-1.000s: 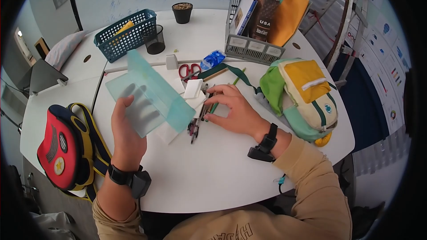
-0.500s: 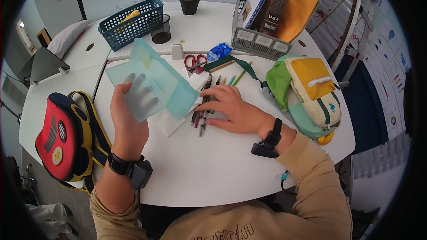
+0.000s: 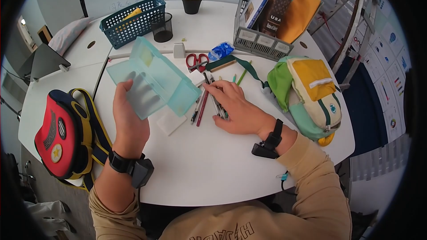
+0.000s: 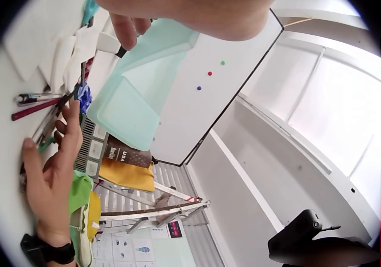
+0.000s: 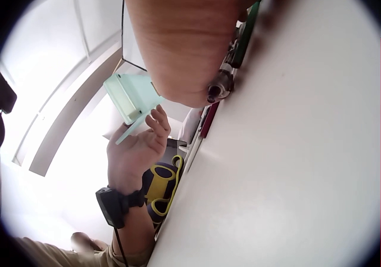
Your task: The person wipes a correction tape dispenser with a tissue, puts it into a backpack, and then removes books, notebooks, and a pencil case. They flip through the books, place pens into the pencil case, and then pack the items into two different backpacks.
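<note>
Pale green plastic box (image 3: 165, 80) hangs open above the worktop (image 3: 187, 169), gripped by the left hand (image 3: 130, 126). The right hand (image 3: 240, 110) curls around some pens (image 3: 217, 106); better to align their ends and keep the box steady.

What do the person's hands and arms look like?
The left hand and right hand wear no gloves. Each wrist has a black strap with a boxy black device; a thin black cable leaves the left one. Tan fabric sleeves cover part of the forearms.
</note>
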A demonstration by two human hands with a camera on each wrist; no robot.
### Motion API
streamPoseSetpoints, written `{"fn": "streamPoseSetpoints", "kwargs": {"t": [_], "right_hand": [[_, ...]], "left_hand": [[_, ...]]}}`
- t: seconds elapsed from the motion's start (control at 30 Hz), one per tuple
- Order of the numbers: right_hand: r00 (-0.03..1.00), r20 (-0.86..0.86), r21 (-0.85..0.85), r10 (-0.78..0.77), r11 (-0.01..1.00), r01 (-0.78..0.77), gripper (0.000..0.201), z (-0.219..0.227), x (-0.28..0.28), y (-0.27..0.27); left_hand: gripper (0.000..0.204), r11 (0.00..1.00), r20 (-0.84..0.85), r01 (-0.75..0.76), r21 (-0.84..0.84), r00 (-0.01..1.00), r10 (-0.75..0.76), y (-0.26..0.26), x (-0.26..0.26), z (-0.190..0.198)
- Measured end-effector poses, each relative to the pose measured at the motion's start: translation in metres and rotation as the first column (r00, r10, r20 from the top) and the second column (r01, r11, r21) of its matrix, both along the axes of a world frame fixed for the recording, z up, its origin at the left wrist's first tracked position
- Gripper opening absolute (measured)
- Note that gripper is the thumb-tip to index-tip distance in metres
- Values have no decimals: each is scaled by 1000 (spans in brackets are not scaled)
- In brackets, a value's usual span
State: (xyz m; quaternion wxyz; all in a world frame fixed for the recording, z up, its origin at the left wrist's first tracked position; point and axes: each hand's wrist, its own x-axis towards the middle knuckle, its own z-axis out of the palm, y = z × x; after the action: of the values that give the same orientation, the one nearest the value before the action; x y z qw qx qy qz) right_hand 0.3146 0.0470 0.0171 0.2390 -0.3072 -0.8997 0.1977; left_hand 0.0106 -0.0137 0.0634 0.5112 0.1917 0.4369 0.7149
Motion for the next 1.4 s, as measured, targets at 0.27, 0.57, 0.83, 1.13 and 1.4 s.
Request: {"fn": "streamPoseSetpoints", "kwargs": {"t": [0.27,0.57,0.83,1.13,1.4], "right_hand": [[989,-11,27,149,988,-149,18,3,2,6],[934,54,42,352,934,-354,9,13,-3,1],[918,-33,94,394,916,-390,17,19,-8,-8],[781,-583,222,222,969,-110,23,2,-4,-13],[755,-571,376,322,920,-108,29,8,-7,-14]], "left_hand": [[55,1000,1,-6,-1,1000,6,-2,4,-2],[48,997,-22,23,-74,999,-25,-1,1,1],[43,992,-51,9,-128,999,-16,1,4,-2],[49,986,-44,100,-130,993,-107,3,2,-8],[56,868,-21,441,-228,889,-457,-7,18,-7]]}}
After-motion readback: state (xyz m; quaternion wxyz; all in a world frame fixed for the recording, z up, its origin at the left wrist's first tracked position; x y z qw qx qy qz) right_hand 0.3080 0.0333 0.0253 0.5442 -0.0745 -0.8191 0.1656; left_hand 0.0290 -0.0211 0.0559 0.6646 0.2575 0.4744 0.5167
